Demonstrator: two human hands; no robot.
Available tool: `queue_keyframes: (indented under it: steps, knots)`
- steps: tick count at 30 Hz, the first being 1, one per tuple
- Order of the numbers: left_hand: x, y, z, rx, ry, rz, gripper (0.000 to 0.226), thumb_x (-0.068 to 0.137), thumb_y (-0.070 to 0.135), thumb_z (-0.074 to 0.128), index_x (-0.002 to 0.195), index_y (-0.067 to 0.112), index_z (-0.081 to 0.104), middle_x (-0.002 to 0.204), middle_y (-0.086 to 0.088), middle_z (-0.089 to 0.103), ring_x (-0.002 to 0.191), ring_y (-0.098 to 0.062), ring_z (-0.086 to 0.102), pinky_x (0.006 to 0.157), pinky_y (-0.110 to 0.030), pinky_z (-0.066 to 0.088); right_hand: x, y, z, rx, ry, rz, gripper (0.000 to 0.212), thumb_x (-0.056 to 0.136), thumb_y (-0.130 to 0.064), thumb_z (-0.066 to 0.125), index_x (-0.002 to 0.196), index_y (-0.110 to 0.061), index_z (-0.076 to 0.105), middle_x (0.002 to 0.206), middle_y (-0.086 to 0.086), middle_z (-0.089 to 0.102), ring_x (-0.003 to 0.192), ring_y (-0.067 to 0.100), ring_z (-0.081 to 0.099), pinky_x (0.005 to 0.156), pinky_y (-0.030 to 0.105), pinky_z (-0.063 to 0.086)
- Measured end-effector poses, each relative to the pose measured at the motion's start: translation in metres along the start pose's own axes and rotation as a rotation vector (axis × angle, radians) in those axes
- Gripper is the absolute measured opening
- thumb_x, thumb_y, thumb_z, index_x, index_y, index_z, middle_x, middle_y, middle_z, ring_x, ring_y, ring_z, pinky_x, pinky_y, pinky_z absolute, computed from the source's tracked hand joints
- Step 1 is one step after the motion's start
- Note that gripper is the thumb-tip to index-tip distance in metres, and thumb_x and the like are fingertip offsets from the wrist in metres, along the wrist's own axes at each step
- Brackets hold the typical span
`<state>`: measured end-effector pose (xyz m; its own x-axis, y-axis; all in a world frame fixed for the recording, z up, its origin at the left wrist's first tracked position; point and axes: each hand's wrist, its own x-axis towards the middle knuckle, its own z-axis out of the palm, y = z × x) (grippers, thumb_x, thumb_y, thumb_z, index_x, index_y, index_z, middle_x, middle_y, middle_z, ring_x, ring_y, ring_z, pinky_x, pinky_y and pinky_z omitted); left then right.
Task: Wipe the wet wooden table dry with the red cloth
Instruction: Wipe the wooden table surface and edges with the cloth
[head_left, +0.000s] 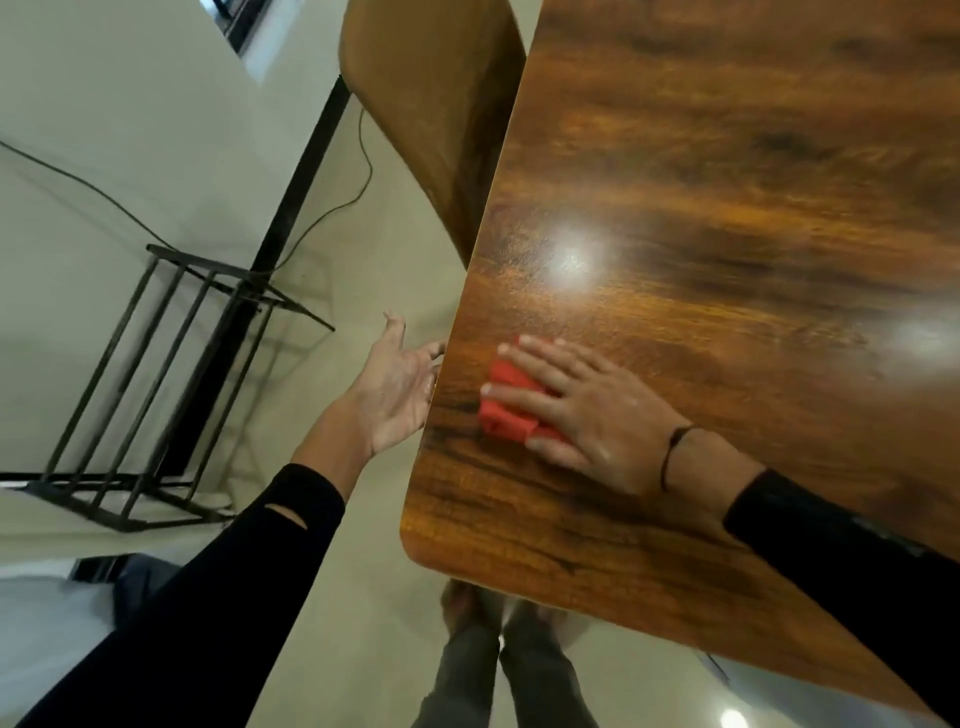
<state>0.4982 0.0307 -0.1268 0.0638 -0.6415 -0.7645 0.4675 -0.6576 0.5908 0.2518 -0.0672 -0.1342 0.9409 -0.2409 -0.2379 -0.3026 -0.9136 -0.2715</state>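
Right hand (587, 410) presses the red cloth (511, 402) flat-fingered onto the glossy wooden table (727, 208). Left hand (397, 387), relaxed and holding nothing, hovers beside the table edge; beyond it, a black metal rack (156, 389) on pale floor (363, 571).

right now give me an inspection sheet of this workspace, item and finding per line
surface: wooden table, glossy, with bright light reflections; the blur hides whether wet patches remain
job's things: red cloth, folded, flat on the table near its left edge
clutter: nothing seen on the tabletop
hands: right hand presses flat on the cloth with fingers straight; left hand open, palm up, just off the table's left edge, its fingertips at the edge
cables: dark cable trailing over the floor to the left
surroundings: black metal rack on the floor to the left; wooden chair beyond the table edge; pale floor
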Motion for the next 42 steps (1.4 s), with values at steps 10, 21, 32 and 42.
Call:
queue_keyframes:
  steps: [10, 21, 32, 42]
  knots:
    - [-0.023, -0.043, -0.029, -0.029, 0.012, -0.005, 0.118, 0.089, 0.093, -0.001, 0.148, 0.006, 0.054, 0.127, -0.021, 0.072, 0.110, -0.033, 0.073, 0.101, -0.048, 0.057, 0.005, -0.124, 0.049, -0.046, 0.118, -0.136, 0.065, 0.111, -0.056, 0.040, 0.170, -0.037, 0.022, 0.179, 0.011, 0.019, 0.167, 0.035, 0.012, 0.134, 0.056, 0.007]
    - [-0.069, -0.110, -0.026, -0.275, -0.082, 0.043, 0.111, 0.088, 0.094, 0.010, 0.153, 0.012, 0.048, 0.148, -0.025, 0.061, 0.137, -0.043, 0.060, 0.122, -0.063, 0.038, -0.009, -0.053, 0.009, 0.022, 0.081, 0.185, 0.065, 0.110, -0.065, 0.023, 0.171, -0.046, 0.009, 0.182, 0.001, 0.002, 0.168, 0.025, -0.006, 0.135, 0.056, 0.004]
    - [-0.082, -0.124, 0.024, -0.096, 0.478, 0.169, 0.055, 0.113, 0.058, 0.030, 0.112, 0.018, 0.068, 0.119, -0.014, 0.076, 0.105, -0.029, 0.074, 0.092, -0.044, 0.060, -0.133, -0.060, 0.056, -0.065, 0.072, 0.042, 0.065, 0.114, -0.063, 0.026, 0.172, -0.044, 0.005, 0.182, 0.001, 0.000, 0.168, 0.023, -0.005, 0.136, 0.051, 0.005]
    - [-0.076, -0.098, 0.064, 0.709, 0.797, 0.721, 0.025, 0.103, 0.038, 0.057, 0.108, 0.018, 0.072, 0.110, -0.005, 0.072, 0.105, -0.025, 0.066, 0.096, -0.043, 0.055, -0.096, -0.058, 0.052, 0.022, 0.250, 0.306, 0.067, 0.111, -0.061, 0.034, 0.172, -0.041, 0.016, 0.181, 0.007, 0.011, 0.168, 0.031, 0.003, 0.134, 0.054, -0.004]
